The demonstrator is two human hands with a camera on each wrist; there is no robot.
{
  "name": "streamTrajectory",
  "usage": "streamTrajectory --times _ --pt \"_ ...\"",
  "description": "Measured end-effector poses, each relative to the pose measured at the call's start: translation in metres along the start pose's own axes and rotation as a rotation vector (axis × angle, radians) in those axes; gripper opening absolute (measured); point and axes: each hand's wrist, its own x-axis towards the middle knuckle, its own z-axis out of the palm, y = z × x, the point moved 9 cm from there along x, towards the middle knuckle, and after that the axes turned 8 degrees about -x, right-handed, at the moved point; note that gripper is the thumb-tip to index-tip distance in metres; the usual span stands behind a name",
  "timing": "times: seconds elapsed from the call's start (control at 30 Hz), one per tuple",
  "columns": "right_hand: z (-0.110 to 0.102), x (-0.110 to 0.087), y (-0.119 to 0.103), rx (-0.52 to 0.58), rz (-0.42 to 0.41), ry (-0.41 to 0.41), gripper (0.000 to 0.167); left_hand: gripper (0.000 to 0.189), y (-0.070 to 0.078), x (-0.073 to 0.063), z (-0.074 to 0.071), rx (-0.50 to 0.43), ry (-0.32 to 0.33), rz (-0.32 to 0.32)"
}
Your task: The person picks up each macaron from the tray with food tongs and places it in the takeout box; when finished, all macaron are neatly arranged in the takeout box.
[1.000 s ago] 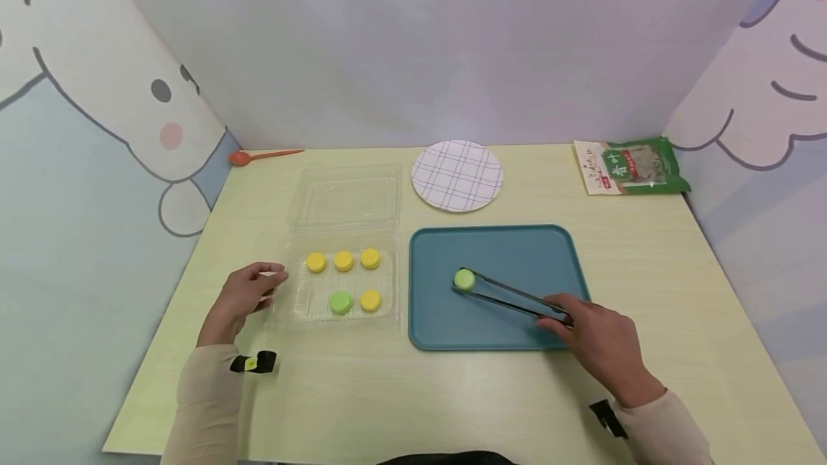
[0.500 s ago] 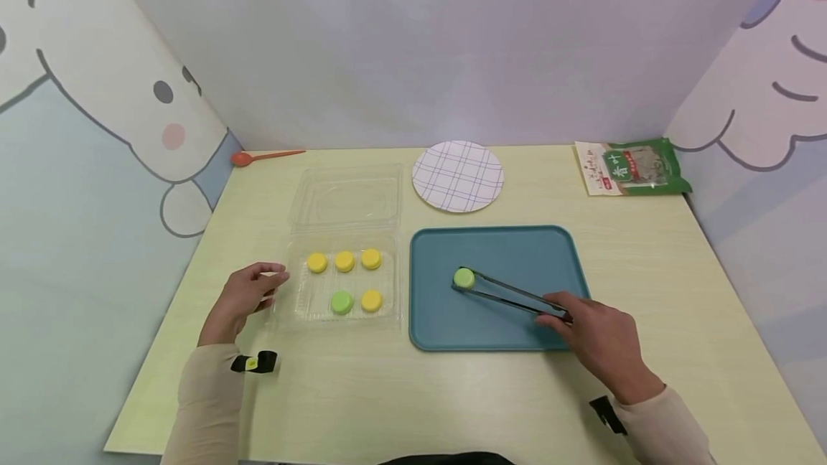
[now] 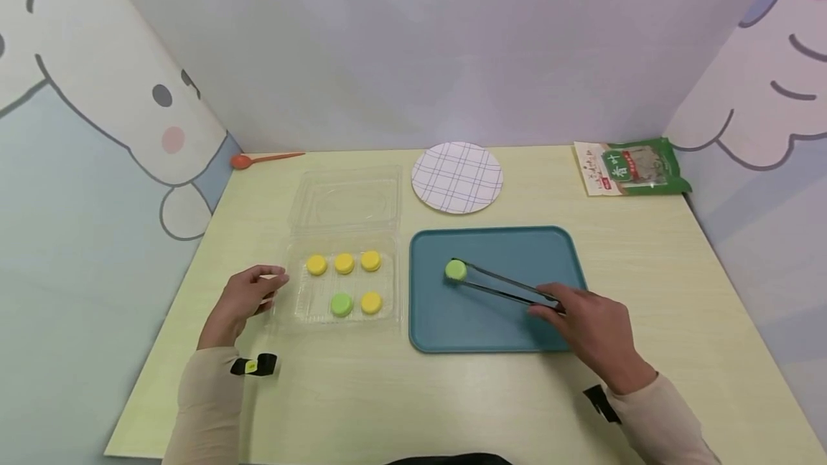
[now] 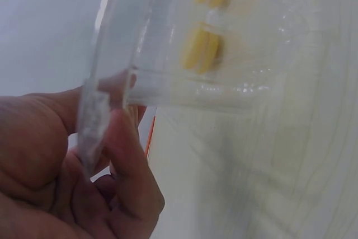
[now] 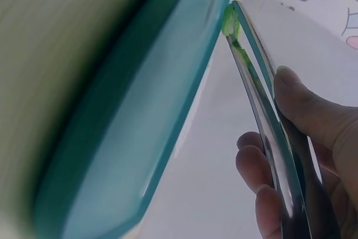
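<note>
My left hand (image 3: 247, 298) pinches the left edge of a clear plastic clamshell box (image 4: 131, 76), whose lid (image 3: 349, 196) lies folded back. Inside are several yellow macarons (image 3: 344, 263) along two rows, plus one green macaron (image 3: 341, 305) at the front. With thumb and fingers, my right hand (image 3: 597, 332) grips metal tongs (image 5: 268, 121). Another green macaron (image 5: 230, 20) is squeezed between the tong tips, over the blue tray (image 3: 491, 329) in the head view.
Behind the tray lies a round checked plate (image 3: 457, 178). A red spoon (image 3: 242, 161) is at the back left, and a green and white food packet (image 3: 633, 167) at the back right. Walls border the table at the back and sides.
My right hand has shifted slightly left and away from me, carrying the tongs and the green macaron toward the box. My left hand stays where it was.
</note>
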Motion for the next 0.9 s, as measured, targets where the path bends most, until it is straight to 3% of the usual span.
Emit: streamTrajectory --times 0.4,0.67,0.9 --pt "-0.003 0.020 -0.025 0.046 -0.070 0.114 0.057 0.048 0.000 0.000 0.000 0.011 0.003 -0.004" --pt "0.007 0.042 -0.054 0.134 -0.126 0.110 0.054 0.047 0.000 -0.001 -0.001 0.006 0.007 0.003" --pt "0.025 0.052 -0.077 0.128 -0.190 0.095 0.054 0.046 -0.002 0.001 -0.002 -0.001 0.014 -0.010"
